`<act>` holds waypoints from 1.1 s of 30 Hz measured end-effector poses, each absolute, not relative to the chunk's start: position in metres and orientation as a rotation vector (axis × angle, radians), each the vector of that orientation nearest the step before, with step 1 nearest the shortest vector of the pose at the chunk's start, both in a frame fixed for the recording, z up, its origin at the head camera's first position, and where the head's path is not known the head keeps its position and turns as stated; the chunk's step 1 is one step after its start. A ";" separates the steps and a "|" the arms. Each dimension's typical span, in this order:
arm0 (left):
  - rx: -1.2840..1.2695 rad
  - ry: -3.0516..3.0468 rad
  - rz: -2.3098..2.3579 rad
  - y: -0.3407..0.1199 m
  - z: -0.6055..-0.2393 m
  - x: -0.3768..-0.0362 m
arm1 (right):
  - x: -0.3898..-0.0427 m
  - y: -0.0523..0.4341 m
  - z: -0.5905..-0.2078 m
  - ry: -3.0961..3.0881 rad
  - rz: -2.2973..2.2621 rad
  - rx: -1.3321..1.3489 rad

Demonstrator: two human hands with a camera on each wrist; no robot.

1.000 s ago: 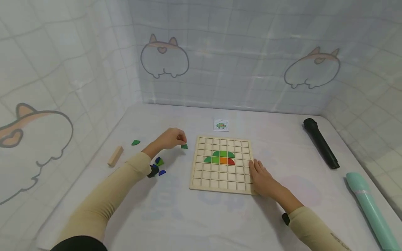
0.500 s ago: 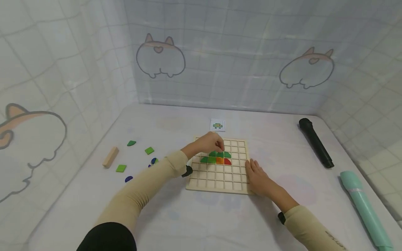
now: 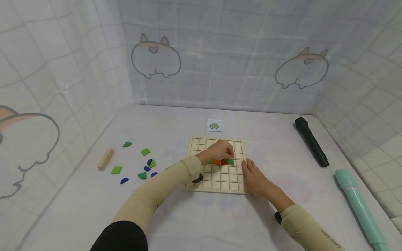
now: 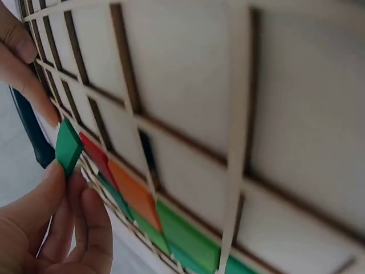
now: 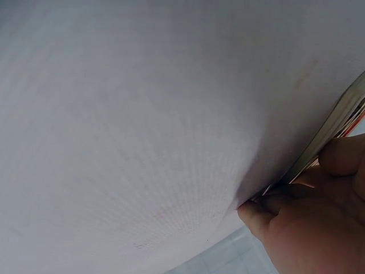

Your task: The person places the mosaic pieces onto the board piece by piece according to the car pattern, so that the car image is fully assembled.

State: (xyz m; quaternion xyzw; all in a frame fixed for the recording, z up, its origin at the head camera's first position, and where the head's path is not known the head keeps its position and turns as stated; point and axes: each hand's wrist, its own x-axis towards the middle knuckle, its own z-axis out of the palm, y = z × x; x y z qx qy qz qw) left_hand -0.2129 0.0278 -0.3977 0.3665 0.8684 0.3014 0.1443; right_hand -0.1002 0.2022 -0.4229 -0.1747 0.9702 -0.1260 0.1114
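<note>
In the head view, my left hand point(image 3: 221, 150) is above the wooden grid board point(image 3: 216, 186). Its thumb and fingers pinch a green tile with one curved side point(image 4: 68, 148), tilted beside the red tile point(image 4: 94, 149) in the left wrist view. An orange tile point(image 4: 135, 188) and a light green square point(image 4: 182, 231) lie in cells along the same row. My left hand covers part of the pattern in the head view. My right hand point(image 3: 257, 178) rests along the board's right edge with straight fingers, touching the rim.
A small picture card point(image 3: 214, 125) lies behind the board. Left are a wooden block point(image 3: 105, 159), green squares point(image 3: 116, 170), green curved tiles point(image 3: 127, 144) and blue half-round tiles point(image 3: 124, 181). A black microphone-shaped object point(image 3: 311, 141) and a teal one point(image 3: 358, 205) lie right.
My left hand has carried the green tile from left of the board rightward to the red tile. Loose tiles hidden by the left arm have come into view. The right hand stays at the edge.
</note>
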 end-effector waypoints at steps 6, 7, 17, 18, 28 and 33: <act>0.990 2.521 0.905 0.032 -0.407 -0.211 | -0.102 0.204 -0.425 2.848 -0.359 -0.526; 0.988 2.522 0.898 0.032 -0.408 -0.211 | -0.102 0.204 -0.425 2.847 -0.358 -0.527; 1.000 2.560 0.795 0.033 -0.407 -0.209 | -0.103 0.205 -0.424 2.834 -0.348 -0.511; 1.004 2.556 0.803 0.032 -0.406 -0.209 | -0.104 0.205 -0.424 2.834 -0.342 -0.507; 0.959 2.613 0.964 -0.011 -0.389 -0.217 | -0.103 0.211 -0.418 2.869 -0.327 -0.522; 0.798 2.700 1.025 -0.055 -0.381 -0.229 | -0.106 0.215 -0.415 2.876 -0.339 -0.540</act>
